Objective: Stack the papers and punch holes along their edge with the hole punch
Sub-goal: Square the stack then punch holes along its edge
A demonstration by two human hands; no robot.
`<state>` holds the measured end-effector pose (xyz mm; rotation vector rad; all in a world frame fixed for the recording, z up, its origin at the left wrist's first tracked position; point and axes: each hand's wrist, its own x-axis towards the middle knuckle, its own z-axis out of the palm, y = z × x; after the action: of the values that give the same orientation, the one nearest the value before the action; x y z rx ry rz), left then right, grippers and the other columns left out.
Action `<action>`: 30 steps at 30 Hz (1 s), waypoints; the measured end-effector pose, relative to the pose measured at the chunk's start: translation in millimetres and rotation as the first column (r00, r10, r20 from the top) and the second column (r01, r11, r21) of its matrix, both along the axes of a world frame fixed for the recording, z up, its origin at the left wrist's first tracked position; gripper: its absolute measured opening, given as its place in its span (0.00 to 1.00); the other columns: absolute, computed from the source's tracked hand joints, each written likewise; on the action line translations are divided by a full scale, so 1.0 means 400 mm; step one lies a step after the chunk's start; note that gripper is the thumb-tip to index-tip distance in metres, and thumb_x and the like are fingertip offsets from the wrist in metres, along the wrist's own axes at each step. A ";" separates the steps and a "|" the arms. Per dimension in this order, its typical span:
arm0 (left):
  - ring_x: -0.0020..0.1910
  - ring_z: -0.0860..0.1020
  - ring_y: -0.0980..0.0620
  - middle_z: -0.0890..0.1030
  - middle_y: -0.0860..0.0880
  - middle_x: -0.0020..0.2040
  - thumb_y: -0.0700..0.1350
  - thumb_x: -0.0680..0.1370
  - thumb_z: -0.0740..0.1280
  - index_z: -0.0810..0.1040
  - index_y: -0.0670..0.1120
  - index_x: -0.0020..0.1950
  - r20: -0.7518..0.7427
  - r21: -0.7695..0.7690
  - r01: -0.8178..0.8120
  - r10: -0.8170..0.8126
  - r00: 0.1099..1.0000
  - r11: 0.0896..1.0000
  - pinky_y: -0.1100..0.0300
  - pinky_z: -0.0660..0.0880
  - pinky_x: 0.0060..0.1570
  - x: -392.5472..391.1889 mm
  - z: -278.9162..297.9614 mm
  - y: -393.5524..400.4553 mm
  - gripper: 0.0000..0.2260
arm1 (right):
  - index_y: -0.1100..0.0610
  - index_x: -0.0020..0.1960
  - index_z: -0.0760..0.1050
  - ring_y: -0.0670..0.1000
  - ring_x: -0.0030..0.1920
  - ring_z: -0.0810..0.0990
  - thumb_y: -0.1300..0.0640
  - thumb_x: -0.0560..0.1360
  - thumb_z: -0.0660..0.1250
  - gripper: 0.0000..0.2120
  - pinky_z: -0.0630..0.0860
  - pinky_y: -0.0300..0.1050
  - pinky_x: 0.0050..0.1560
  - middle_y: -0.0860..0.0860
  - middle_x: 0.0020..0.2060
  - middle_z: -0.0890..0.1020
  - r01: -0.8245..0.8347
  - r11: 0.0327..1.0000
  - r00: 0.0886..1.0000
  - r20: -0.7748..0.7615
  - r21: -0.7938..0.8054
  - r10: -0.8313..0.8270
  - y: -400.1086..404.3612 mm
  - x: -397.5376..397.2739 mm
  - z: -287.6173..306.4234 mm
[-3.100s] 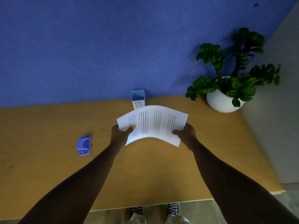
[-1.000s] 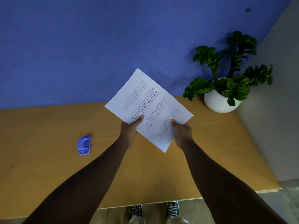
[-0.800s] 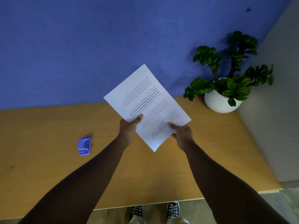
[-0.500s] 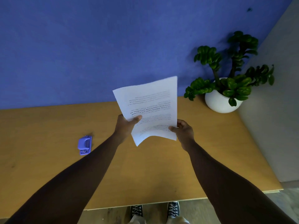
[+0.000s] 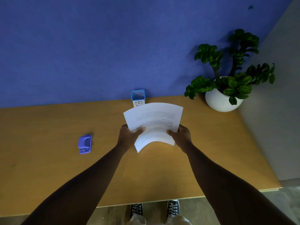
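Papers: gathered, bowed above the table
Fingers: left hand and right hand pinching the side edges
Hole punch: untouched, well apart; punching remains

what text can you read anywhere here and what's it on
"BI": the start of a label on the white front of the blue-rimmed holder; the rest is hidden behind the papers.
Papers, held in the left hand and right hand: printed lines, upside down and too small to read.
Hole punch: a small marking at its near end, too blurred to read.
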<state>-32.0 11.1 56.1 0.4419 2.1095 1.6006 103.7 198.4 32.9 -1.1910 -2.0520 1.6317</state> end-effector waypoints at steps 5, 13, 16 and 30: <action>0.52 0.84 0.49 0.85 0.46 0.55 0.41 0.74 0.75 0.82 0.43 0.59 -0.023 0.006 -0.016 0.016 1.000 1.000 0.52 0.82 0.53 -0.001 0.003 -0.004 0.14 | 0.53 0.54 0.81 0.41 0.42 0.79 0.59 0.72 0.72 0.11 0.76 0.37 0.41 0.38 0.40 0.81 0.016 1.000 1.000 -0.012 0.017 -0.016 0.001 -0.002 0.002; 0.52 0.83 0.45 0.84 0.45 0.55 0.44 0.73 0.76 0.82 0.42 0.60 -0.024 -0.151 0.015 -0.019 1.000 0.988 0.49 0.82 0.52 -0.015 -0.020 -0.007 0.16 | 0.53 0.56 0.80 0.46 0.44 0.80 0.57 0.73 0.72 0.12 0.76 0.37 0.40 0.43 0.44 0.82 -0.042 0.998 0.999 0.018 0.047 0.041 0.008 -0.001 0.012; 0.52 0.83 0.45 0.84 0.46 0.56 0.44 0.74 0.75 0.81 0.42 0.60 -0.009 -0.183 0.014 -0.016 1.000 0.983 0.54 0.81 0.50 -0.024 -0.022 -0.006 0.16 | 0.53 0.56 0.80 0.49 0.46 0.81 0.55 0.75 0.71 0.10 0.79 0.43 0.44 0.45 0.46 0.82 -0.039 0.998 0.999 0.018 0.056 0.038 0.011 -0.007 0.014; 0.42 0.82 0.66 0.86 0.55 0.45 0.44 0.76 0.74 0.84 0.50 0.54 0.038 0.008 -0.093 0.093 0.995 0.996 0.73 0.76 0.39 -0.079 0.028 -0.025 0.08 | 0.54 0.55 0.81 0.47 0.47 0.84 0.59 0.75 0.71 0.09 0.78 0.35 0.36 0.46 0.48 0.85 0.055 0.983 0.971 -0.221 -0.176 -0.093 0.061 -0.006 0.076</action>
<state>-63.5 1.3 67.2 0.3180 2.1233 1.6581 101.3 223.0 63.4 -1.0599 -1.7384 1.8419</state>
